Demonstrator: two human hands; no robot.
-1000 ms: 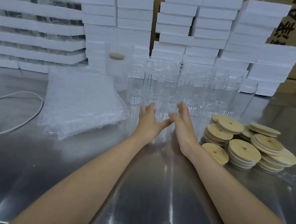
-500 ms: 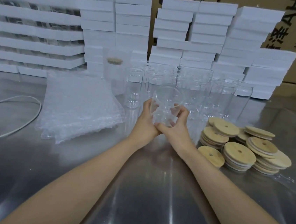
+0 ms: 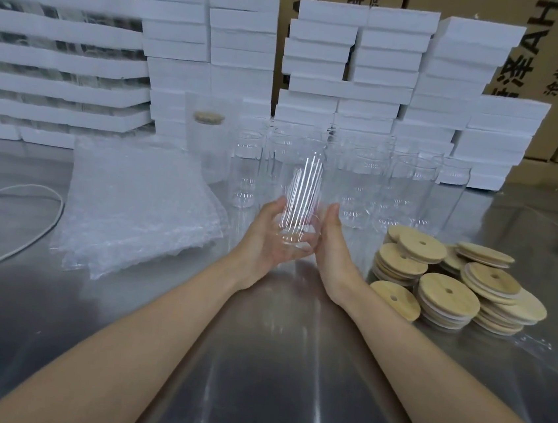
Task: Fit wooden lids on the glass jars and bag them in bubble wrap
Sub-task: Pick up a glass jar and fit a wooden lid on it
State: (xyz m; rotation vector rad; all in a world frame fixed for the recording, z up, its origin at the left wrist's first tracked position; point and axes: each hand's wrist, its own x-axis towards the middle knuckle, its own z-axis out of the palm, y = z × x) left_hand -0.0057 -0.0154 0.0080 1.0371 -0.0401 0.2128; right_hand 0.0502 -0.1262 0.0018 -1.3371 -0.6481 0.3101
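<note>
Head-camera view looking down two bare forearms reaching over a shiny stainless-steel table (image 3: 254,364).

At the centre of the frame, both hands are holding one clear, straight-sided glass jar (image 3: 300,210). It has no lid, and it is tilting with its base toward the viewer. The left hand (image 3: 267,241) is cupping the base, with its fingers curling underneath. The right hand (image 3: 335,248) is pressing against the jar's right side, thumb up. Its fingers are passing behind the glass, so it is unclear whether they are wrapping round. The two-handed hold is probably steadying the slippery glass while it is being brought close for a lid.

At the right of the frame, a heap of round pale wooden lids (image 3: 448,291), each with a small hole, is lying just beside the right hand, in easy reach. At the left, a pile of clear bubble-wrap bags (image 3: 140,210) is waiting on the left hand's side.

Just above the hands, a row of empty clear glass jars (image 3: 369,186) is standing upright. At the row's left end, one lidded jar already in a bubble-wrap bag (image 3: 206,134) is standing upright.

Across the top, white foam trays (image 3: 321,60) are sitting in stacks in front of brown cardboard cartons (image 3: 546,50). A white cable (image 3: 28,226) is curving along the left edge.
</note>
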